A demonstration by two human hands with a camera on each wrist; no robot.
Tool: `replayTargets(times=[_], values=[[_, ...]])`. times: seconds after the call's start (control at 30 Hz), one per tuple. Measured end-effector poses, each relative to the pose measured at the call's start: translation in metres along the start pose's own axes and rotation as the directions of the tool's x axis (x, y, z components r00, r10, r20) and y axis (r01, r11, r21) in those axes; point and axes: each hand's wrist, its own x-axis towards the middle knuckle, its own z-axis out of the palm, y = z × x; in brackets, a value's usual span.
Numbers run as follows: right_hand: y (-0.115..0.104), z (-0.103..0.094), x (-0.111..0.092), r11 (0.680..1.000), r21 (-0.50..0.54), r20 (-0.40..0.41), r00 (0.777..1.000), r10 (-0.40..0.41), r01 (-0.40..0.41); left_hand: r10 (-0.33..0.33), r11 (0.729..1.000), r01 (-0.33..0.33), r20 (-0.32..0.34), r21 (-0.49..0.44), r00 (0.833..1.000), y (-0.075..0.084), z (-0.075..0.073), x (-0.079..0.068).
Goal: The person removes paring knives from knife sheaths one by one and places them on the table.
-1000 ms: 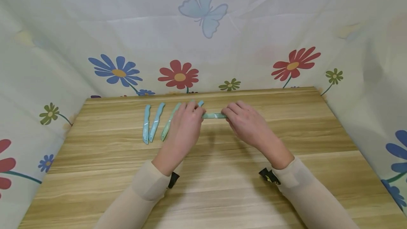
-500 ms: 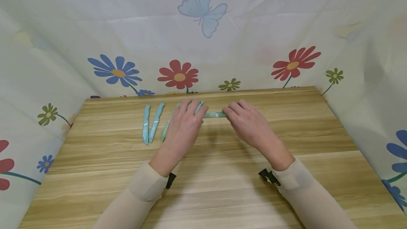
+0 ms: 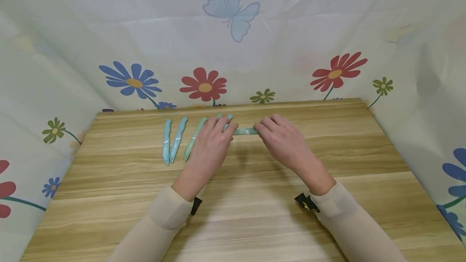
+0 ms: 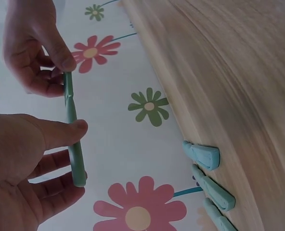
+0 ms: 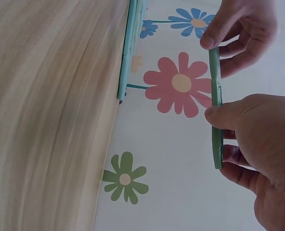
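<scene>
Above the table I hold a slim green paring knife [image 3: 245,131] in its sheath, level between both hands. My left hand [image 3: 209,140] pinches the handle end, thumb on the near side in the left wrist view. My right hand [image 3: 284,140] pinches the sheath end between thumb and fingers, as the right wrist view shows. The sheath covers the blade. Left of my left hand lie two light blue knives [image 3: 178,140] and a green knife [image 3: 195,138], all sheathed. A blue handle [image 3: 230,117] and a green handle tip show behind my left fingers; the rest of them is hidden.
The knives lie in a row towards the back left of the wooden table [image 3: 240,213]. A white curtain [image 3: 291,72] printed with flowers and a butterfly hangs behind the table's back edge and along both sides.
My left hand has shifted very slightly, its fingers a little more spread over the handle end. My right hand keeps its grip on the sheath end. The knives on the table have not moved.
</scene>
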Motion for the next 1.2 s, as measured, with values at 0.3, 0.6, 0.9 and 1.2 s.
replayTargets(times=[0.3,0.6,0.9,1.2], values=[[-0.0003,0.0058,-0.0003,1.000,0.009,0.014,1.000,-0.005,0.005,-0.023,0.999,0.024,0.024,-0.021,0.999,-0.0014,0.0050,-0.0017],[-0.0017,0.0079,-0.0009,1.000,0.026,0.024,1.000,0.002,-0.002,-0.014,1.000,0.014,0.036,-0.021,0.999,-0.0031,0.0077,-0.0024],[-0.0022,0.0087,-0.0033,0.994,0.104,0.005,1.000,0.029,-0.029,-0.029,0.997,0.034,0.058,-0.076,0.998,-0.0057,0.0081,-0.0032],[-0.0012,0.0093,-0.0048,0.980,0.188,0.050,0.997,0.053,-0.062,-0.078,0.988,0.098,0.164,-0.121,0.983,-0.0076,0.0004,-0.0033]])
